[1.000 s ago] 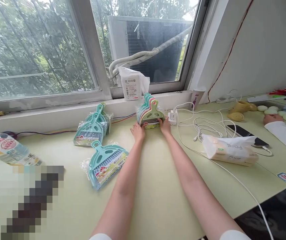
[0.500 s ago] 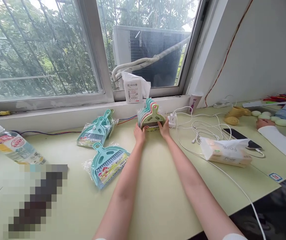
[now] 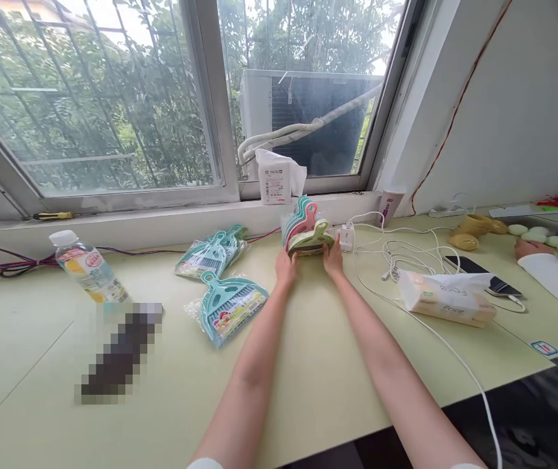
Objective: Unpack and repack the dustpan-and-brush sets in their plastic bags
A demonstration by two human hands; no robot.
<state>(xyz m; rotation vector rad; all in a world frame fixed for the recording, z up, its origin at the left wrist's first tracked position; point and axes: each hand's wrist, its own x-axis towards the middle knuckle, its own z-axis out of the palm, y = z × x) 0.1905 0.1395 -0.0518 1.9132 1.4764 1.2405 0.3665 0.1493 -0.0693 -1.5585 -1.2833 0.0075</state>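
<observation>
A light green dustpan-and-brush set [image 3: 314, 240] leans toward me at the front of a row of similar sets. My left hand [image 3: 286, 267] grips its left edge, while my right hand [image 3: 333, 259] holds its right edge, fingers curled round. Just behind it stands a pink dustpan [image 3: 305, 220], then several teal ones [image 3: 290, 218], in clear wrapping against the sill. To the left, a wrapped teal dustpan set [image 3: 232, 299] lies flat, its blue brush and printed label showing. Behind that one lies a small overlapping pile of teal sets [image 3: 210, 253].
On the left stand a bottle [image 3: 90, 268] and a pixelated dark object [image 3: 120, 352]. Right of my hands are a charger [image 3: 345, 237], white cables [image 3: 413, 251], a tissue pack [image 3: 447, 303], a phone [image 3: 481, 275] and a paper cup [image 3: 390, 207]. Another person's hand [image 3: 531, 249] rests at far right.
The green set's top has tipped toward me, away from the row, exposing the pink one behind. Both hands stay on its sides. The view has shifted left.
</observation>
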